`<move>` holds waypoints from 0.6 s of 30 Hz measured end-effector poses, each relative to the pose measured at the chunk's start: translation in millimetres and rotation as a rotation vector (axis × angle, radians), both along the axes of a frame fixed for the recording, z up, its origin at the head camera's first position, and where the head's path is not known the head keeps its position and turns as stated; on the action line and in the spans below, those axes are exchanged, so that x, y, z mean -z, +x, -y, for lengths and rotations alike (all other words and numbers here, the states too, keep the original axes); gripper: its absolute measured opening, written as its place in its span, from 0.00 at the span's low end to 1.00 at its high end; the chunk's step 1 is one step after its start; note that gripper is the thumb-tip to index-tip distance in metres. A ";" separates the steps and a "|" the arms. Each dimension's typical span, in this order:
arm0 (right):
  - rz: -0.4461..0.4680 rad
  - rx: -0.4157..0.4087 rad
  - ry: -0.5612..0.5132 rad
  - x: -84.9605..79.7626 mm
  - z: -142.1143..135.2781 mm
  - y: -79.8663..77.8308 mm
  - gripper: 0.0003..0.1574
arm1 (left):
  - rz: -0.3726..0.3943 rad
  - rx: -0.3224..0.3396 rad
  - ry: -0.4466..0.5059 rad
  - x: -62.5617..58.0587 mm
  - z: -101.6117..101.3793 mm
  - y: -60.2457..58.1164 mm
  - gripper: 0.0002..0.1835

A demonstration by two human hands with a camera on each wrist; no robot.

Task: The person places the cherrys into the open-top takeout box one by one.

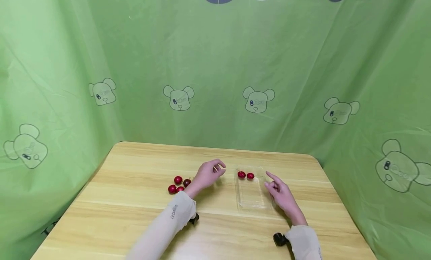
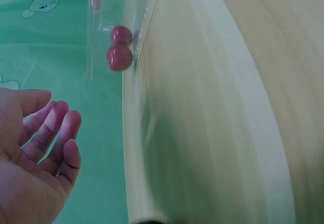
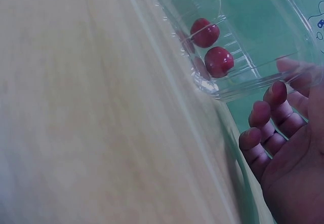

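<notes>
Two red cherries (image 1: 246,175) lie side by side at the far end of a clear plastic box (image 1: 252,195). My left hand (image 1: 207,174) hovers over the table left of the box, fingers loosely bent and holding nothing. In the left wrist view its palm (image 2: 30,158) and the gap between thumb and fingers show. Several more cherries (image 1: 178,180) are grouped on the table behind that wrist, partly covered by the forearm. Beside the box's right wall is my right hand (image 1: 284,198), index finger extended, the other fingers loosely bent. In the right wrist view its fingertips (image 3: 259,113) are close to the box's rim.
The light wooden table (image 1: 134,222) has rounded far corners. Green curtains (image 1: 215,58) printed with bear heads surround it at the back and sides. A black wrist-camera mount (image 1: 280,239) sticks out from the right sleeve, another (image 1: 194,218) from the left.
</notes>
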State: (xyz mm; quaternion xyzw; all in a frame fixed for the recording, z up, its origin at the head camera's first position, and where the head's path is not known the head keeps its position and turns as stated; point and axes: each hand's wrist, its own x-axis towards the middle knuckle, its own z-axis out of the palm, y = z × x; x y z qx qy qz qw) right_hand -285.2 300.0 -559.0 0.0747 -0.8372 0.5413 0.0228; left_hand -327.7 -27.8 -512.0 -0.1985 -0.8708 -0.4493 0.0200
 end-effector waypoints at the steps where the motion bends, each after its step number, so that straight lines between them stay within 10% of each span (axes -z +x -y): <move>1: 0.002 -0.004 -0.007 -0.1 0.2 -0.1 0.37 | -0.004 -0.002 -0.007 -0.7 5.0 0.8 0.10; 18: 0.007 -0.004 -0.001 2.1 -1.2 -0.5 0.38 | 0.017 -0.087 -0.044 0.0 96.5 0.3 0.08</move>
